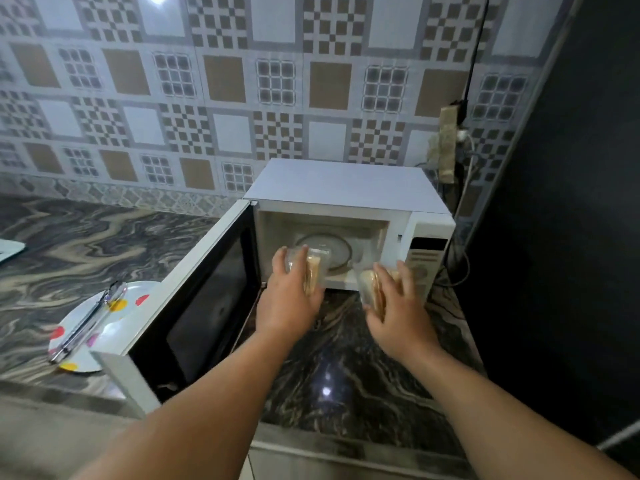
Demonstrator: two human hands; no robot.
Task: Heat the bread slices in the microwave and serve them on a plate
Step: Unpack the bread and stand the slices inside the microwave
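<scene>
Both hands hold bread at the mouth of an open microwave.

Head view: the white microwave sits at centre frame on the marbled dark table, its door swung wide to the left and the glass turntable bare inside the cavity. The left hand is closed around a stack of bread slices, seemingly in a clear wrapper, just at the cavity's lower left edge. The right hand grips a second stack of bread in front of the control panel, lower right of the opening. At the lower left of the frame a white plate with coloured dots lies on the table, partly behind the door, with metal tongs lying across it. Patterned tiles cover the wall behind.
</scene>
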